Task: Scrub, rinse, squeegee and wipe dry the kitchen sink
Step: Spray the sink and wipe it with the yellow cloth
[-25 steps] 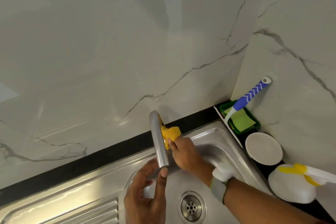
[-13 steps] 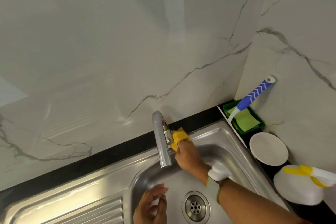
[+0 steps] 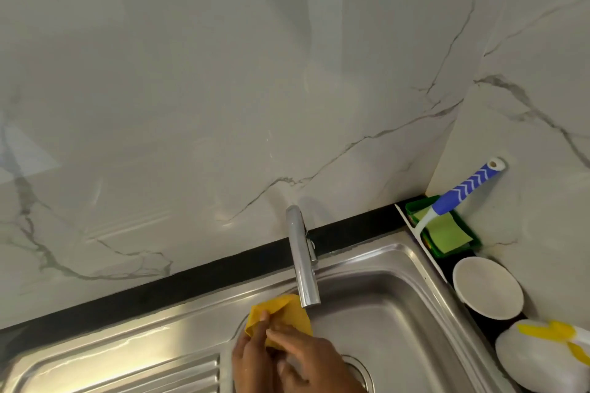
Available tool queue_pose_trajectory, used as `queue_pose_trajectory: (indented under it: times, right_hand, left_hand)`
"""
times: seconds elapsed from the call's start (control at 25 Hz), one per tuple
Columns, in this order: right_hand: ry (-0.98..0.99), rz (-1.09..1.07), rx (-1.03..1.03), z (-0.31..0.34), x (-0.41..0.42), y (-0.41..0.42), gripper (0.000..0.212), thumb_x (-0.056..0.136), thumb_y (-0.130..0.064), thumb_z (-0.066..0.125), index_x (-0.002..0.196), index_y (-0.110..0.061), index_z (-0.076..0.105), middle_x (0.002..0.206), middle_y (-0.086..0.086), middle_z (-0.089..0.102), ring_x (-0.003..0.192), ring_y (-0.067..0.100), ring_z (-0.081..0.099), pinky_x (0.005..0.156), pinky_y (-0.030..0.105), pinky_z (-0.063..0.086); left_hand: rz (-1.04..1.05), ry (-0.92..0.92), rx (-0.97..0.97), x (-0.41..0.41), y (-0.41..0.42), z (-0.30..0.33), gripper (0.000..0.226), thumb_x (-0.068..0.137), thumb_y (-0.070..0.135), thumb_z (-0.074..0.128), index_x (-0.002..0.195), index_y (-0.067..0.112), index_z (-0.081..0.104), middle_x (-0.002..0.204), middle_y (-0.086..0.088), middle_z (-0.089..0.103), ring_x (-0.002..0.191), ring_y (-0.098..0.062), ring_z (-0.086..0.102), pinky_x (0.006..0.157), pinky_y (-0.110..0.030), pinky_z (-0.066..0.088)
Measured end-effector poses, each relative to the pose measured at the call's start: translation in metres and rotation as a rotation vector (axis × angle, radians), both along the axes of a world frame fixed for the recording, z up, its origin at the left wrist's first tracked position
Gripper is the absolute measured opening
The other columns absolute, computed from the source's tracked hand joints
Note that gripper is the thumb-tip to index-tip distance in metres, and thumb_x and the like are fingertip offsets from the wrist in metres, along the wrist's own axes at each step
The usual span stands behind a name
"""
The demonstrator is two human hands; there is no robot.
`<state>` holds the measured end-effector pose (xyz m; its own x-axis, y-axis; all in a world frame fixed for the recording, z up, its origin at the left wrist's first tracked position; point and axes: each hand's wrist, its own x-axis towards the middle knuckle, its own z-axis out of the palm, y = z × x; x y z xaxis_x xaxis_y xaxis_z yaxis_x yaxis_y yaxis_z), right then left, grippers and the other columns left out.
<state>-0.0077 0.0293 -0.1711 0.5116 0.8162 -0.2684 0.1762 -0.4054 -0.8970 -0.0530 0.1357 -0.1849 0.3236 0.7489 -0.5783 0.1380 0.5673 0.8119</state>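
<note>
Both hands meet low over the sink's [image 3: 399, 306] basin, at its rim beside the ribbed drainboard [image 3: 153, 373]. The left hand [image 3: 252, 357] and the right hand [image 3: 306, 360] together pinch a bunched yellow cloth [image 3: 284, 313], fingers curled into its folds. Just above the cloth hangs the faucet's [image 3: 301, 262] spout, its open end nearly touching the fabric. To the right of the hands the basin floor lies bare, with the drain [image 3: 359, 368] partly hidden under the right wrist. Well to the right, along the black counter strip [image 3: 191, 277], a green caddy [image 3: 447, 233] holds a green pad and a blue-handled brush [image 3: 466, 185]; nearer stand a white cup [image 3: 488, 287] and a white spray bottle [image 3: 536, 357].
</note>
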Motion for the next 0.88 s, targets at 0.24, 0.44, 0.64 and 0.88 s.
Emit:
queue_pose_trajectory:
  times: [0.24, 0.44, 0.64, 0.88]
  right_hand:
    - [-0.067, -0.350, -0.231, -0.062, 0.042, -0.054, 0.067, 0.091, -0.023, 0.066, 0.089, -0.088, 0.049, 0.090, -0.045, 0.065, 0.090, -0.016, 0.064, 0.091, 0.005, 0.046]
    - [-0.011, -0.502, -0.255, -0.085, 0.054, -0.066, 0.039, 0.085, -0.028, 0.073, 0.084, -0.066, 0.071, 0.083, -0.035, 0.071, 0.090, -0.007, 0.068, 0.095, 0.015, 0.051]
    - [0.254, -0.512, -0.128, -0.096, 0.053, -0.058, 0.053, 0.054, -0.036, 0.096, 0.099, -0.055, 0.076, 0.099, -0.006, 0.080, 0.099, 0.017, 0.075, 0.099, 0.037, 0.057]
    - [0.333, -0.180, 0.036, -0.058, 0.034, -0.059, 0.061, 0.059, -0.054, 0.098, 0.113, -0.036, 0.077, 0.110, -0.002, 0.078, 0.108, 0.016, 0.073, 0.101, 0.045, 0.057]
  left_hand:
    - [-0.250, -0.017, 0.382, 0.097, 0.017, 0.027, 0.018, 0.101, 0.029, 0.061, 0.113, 0.018, 0.069, 0.097, -0.005, 0.071, 0.090, -0.020, 0.070, 0.086, -0.038, 0.061]
    - [-0.437, -0.035, 0.428, 0.091, -0.022, 0.017, 0.024, 0.103, -0.005, 0.049, 0.101, 0.017, 0.058, 0.081, 0.015, 0.054, 0.070, 0.022, 0.059, 0.067, -0.003, 0.046]
    - [-0.651, 0.178, 0.440, 0.016, 0.004, -0.031, 0.020, 0.101, 0.030, 0.062, 0.087, 0.025, 0.075, 0.074, 0.003, 0.073, 0.075, -0.007, 0.068, 0.068, -0.033, 0.054]
    - [-1.037, 0.205, 0.586, -0.046, -0.009, -0.028, 0.021, 0.078, 0.058, 0.067, 0.082, 0.041, 0.078, 0.064, 0.008, 0.064, 0.064, 0.003, 0.054, 0.066, -0.026, 0.045]
